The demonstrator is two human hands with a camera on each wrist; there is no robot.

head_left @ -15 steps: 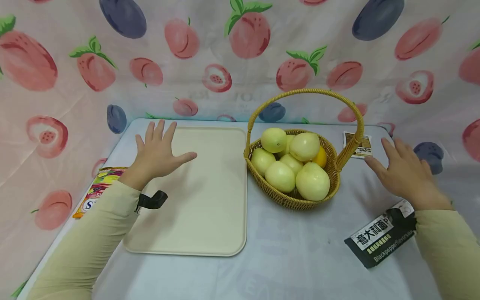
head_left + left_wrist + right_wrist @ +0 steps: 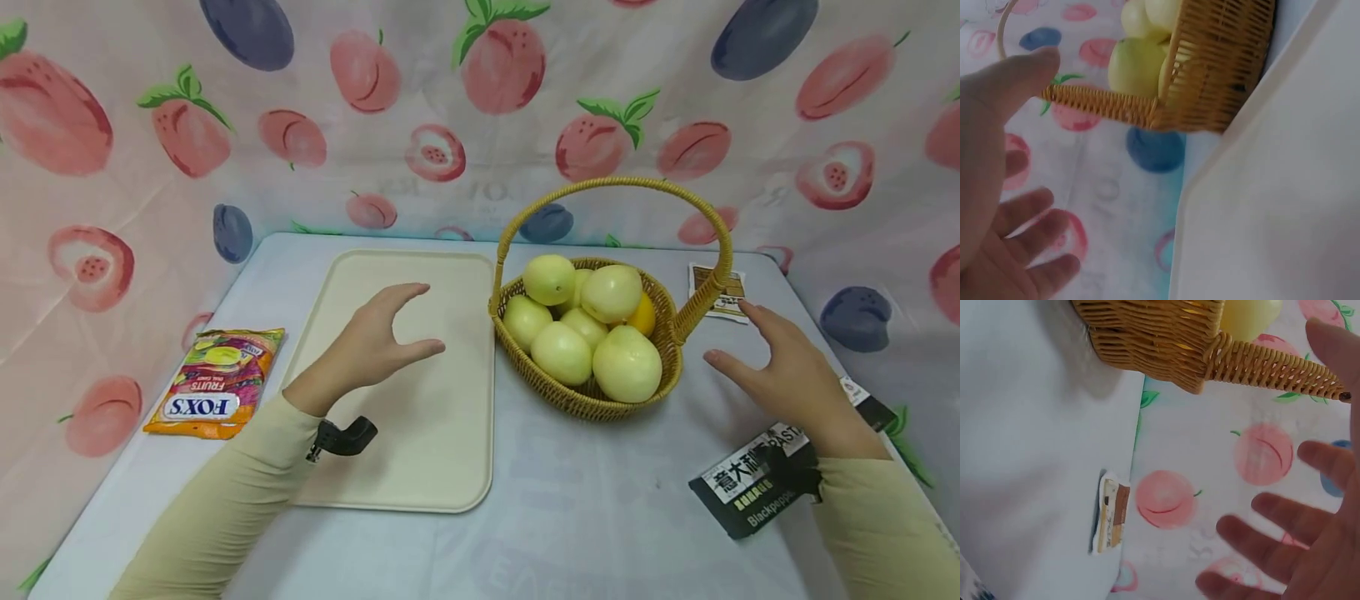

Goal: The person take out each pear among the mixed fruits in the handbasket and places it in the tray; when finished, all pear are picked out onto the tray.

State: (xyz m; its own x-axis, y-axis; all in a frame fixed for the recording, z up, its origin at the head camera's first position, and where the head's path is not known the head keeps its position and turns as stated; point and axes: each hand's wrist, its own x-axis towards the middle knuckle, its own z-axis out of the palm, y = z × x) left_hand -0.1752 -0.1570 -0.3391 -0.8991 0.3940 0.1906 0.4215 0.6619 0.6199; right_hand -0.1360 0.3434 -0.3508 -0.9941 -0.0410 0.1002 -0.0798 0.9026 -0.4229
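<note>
A wicker basket with a tall arched handle stands on the table, filled with several pale green round fruits and a yellow-orange fruit. My left hand hovers above the beige tray, thumb and fingers apart, pointing toward the basket. To the basket's right my right hand is held in the air with its thumb and fingers spread. Neither hand touches anything. In the wrist views the left fingers and right fingers show nothing between them.
A FOX'S fruit candy bag lies left of the tray. A black pasta box lies at the right, partly behind my right wrist. A small flat packet lies behind the basket handle. Fruit-printed cloth hangs behind the table.
My left hand has moved right and down over the tray, uncovering the candy bag. My right hand has come slightly lower and to the left. The basket stays put.
</note>
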